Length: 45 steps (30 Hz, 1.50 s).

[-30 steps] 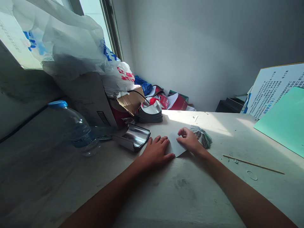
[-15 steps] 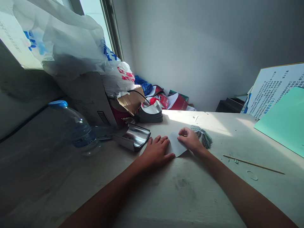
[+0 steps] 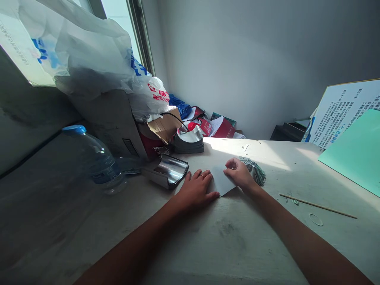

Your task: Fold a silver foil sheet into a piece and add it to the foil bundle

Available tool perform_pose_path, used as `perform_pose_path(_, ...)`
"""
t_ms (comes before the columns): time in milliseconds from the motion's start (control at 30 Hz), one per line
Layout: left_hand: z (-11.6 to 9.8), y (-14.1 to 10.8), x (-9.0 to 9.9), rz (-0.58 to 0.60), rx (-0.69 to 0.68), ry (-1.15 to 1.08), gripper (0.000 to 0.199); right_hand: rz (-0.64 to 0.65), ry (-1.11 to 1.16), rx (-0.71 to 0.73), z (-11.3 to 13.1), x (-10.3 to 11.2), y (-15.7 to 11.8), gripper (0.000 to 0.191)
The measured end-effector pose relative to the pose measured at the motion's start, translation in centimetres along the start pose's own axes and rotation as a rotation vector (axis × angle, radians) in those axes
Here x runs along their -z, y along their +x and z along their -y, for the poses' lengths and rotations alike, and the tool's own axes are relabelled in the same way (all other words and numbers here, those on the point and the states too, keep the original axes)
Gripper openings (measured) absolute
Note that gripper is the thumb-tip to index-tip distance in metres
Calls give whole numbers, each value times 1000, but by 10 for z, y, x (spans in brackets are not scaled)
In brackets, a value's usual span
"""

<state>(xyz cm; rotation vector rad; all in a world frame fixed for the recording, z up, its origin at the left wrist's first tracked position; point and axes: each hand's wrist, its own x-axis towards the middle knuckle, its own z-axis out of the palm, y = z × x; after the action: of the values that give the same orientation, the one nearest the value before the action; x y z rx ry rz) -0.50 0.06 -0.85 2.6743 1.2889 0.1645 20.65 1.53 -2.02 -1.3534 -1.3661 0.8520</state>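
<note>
A white sheet of paper (image 3: 221,183) lies on the table under my hands. My left hand (image 3: 196,187) rests flat on its left part, fingers spread and a ring on one finger. At the sheet's upper right, my right hand (image 3: 238,173) has its thumb and fingertips pinched together, close to the paper's surface. Whatever is between those fingertips is too small to make out. Right behind the right hand sits a bundle of thin wires (image 3: 259,174). Left of my left hand lies a curved, shiny metal piece with a dark rim (image 3: 172,171).
A stack of dark curved pieces (image 3: 188,145) stands behind the metal piece. On the left are a plastic bottle (image 3: 103,170), a box (image 3: 109,122) and plastic bags (image 3: 89,51). To the right lie a thin wooden stick (image 3: 319,206), a small ring (image 3: 316,219) and a green sheet (image 3: 356,152).
My right hand has shifted very slightly, still pinched over the sheet. The left hand stays flat in place, and the view has moved a little.
</note>
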Motion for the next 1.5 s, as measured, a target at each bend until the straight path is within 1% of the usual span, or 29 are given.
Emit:
perform_pose_path(533, 0, 0, -1, 1, -3, -1, 66, -10, -24, 4, 1, 1, 0, 26)
perform_pose_path(1133, 1, 0, -2, -2, -2, -4, 65, -7, -41, -1, 3, 2, -1, 28)
perform_pose_path(1500, 0, 0, 0, 14, 5, 4, 66, -21, -48, 6, 2, 2, -1, 27)
